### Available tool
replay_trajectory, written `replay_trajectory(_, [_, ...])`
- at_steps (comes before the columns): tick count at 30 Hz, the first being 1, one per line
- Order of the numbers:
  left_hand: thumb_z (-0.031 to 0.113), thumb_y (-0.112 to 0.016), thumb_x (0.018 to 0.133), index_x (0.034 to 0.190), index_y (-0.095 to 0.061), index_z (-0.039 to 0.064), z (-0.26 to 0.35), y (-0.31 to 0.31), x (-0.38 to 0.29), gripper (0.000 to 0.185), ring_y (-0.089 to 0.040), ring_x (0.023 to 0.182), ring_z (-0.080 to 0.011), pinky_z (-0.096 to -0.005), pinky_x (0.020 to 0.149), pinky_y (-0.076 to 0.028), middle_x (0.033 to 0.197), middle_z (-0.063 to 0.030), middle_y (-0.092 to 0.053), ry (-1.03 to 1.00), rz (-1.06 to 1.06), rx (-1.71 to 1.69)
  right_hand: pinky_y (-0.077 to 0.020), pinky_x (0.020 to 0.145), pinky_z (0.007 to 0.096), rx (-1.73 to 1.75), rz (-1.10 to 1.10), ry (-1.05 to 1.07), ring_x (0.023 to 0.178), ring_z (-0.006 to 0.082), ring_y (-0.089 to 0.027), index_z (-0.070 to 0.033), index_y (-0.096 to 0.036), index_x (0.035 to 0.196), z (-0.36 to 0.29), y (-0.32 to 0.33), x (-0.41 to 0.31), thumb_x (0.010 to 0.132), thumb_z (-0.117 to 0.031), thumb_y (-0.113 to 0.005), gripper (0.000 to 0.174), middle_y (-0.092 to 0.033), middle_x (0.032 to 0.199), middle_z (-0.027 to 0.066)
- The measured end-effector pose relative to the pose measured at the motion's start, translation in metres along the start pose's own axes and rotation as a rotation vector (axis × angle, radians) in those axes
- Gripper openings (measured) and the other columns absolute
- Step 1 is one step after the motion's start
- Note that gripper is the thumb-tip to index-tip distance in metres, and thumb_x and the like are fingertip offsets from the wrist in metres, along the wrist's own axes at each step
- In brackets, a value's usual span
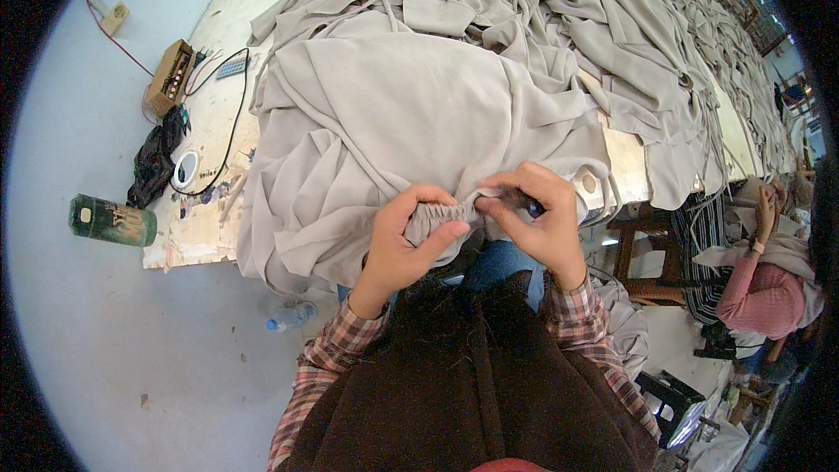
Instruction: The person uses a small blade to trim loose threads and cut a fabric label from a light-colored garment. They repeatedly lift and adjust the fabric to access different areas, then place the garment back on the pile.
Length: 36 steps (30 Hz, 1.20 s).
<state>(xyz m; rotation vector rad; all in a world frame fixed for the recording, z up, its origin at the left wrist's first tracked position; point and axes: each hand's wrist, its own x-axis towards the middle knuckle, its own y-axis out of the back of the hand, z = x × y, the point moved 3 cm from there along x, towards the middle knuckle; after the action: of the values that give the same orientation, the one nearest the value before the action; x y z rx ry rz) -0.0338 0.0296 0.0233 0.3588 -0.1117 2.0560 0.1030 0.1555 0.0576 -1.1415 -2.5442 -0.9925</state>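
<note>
A light grey-beige garment (406,98) lies over the table's front edge before me, its lower folds hanging down. Pinched between thumb and fingers of my left hand (409,236) is a gathered, elasticated band (438,215) of this garment. Just to the right, my right hand (534,216) grips the fabric at the end of the gathers, thumb and forefinger close together. Both hands are near each other, above my lap. Something small and dark shows behind the right fingers; what it is I cannot tell.
Heaped grey-beige garments (590,19) cover the table's far side and right. At left are a green tumbler (113,220), a black plastic bag (156,157), a wooden box with sockets (169,78) and a black cable (246,88). A plastic bottle (293,316) lies below. Another person (763,282) sits at right.
</note>
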Motion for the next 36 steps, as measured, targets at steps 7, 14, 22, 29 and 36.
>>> replay_trajectory(7, [0.001,-0.068,0.058,0.077,-0.064,0.015,0.005,0.007,0.001,0.025,-0.051,0.076,-0.0222,-0.0423,0.083,-0.041,0.071,0.0005,-0.046,-0.574,0.127,0.468,-0.0473,0.061,0.0267,0.026,0.032,0.097,0.070,0.0161,-0.062,-0.002,-0.067,0.100,-0.005,0.013,-0.009,0.069,-0.011,-0.077,0.033,-0.065,0.081,0.0088])
replay_trajectory(14, [-0.001,-0.070,0.054,0.076,-0.065,0.016,0.010,0.001,-0.003,0.028,-0.051,0.075,-0.0204,-0.0398,0.080,-0.041,0.069,0.0027,-0.045,-0.669,0.177,0.560,-0.0454,0.052,0.0279,-0.104,-0.057,0.097,0.057,0.0192,-0.063,-0.008,-0.069,0.086,-0.027,0.014,-0.028,0.072,-0.019,-0.078,0.020,-0.067,0.073,0.0057])
replay_trajectory(22, [-0.001,-0.070,0.054,0.076,-0.065,0.015,0.013,-0.001,-0.006,0.028,-0.051,0.075,-0.0208,-0.0391,0.075,-0.042,0.068,0.0023,-0.045,-0.675,0.201,0.570,-0.0406,0.048,0.0290,-0.257,0.081,0.208,0.054,0.0190,-0.062,-0.009,-0.068,0.081,-0.035,0.005,-0.032,0.071,-0.020,-0.078,0.017,-0.067,0.070,0.0034])
replay_trajectory(29, [0.000,-0.071,0.055,0.076,-0.066,0.015,0.014,-0.001,-0.008,0.026,-0.051,0.074,-0.0211,-0.0395,0.075,-0.042,0.068,0.0018,-0.045,-0.672,0.207,0.583,-0.0370,0.047,0.0286,-0.315,0.092,0.218,0.052,0.0164,-0.059,-0.011,-0.068,0.083,-0.039,0.005,-0.032,0.072,-0.019,-0.078,0.017,-0.067,0.070,0.0013])
replay_trajectory(36, [0.003,-0.071,0.056,0.075,-0.065,0.014,0.017,-0.001,-0.010,0.023,-0.050,0.073,-0.0212,-0.0390,0.072,-0.042,0.067,0.0015,-0.044,-0.683,0.223,0.620,-0.0377,0.047,0.0287,-0.330,0.072,0.248,0.052,0.0173,-0.059,-0.011,-0.068,0.083,-0.042,0.006,-0.030,0.072,-0.019,-0.077,0.017,-0.066,0.069,0.0010])
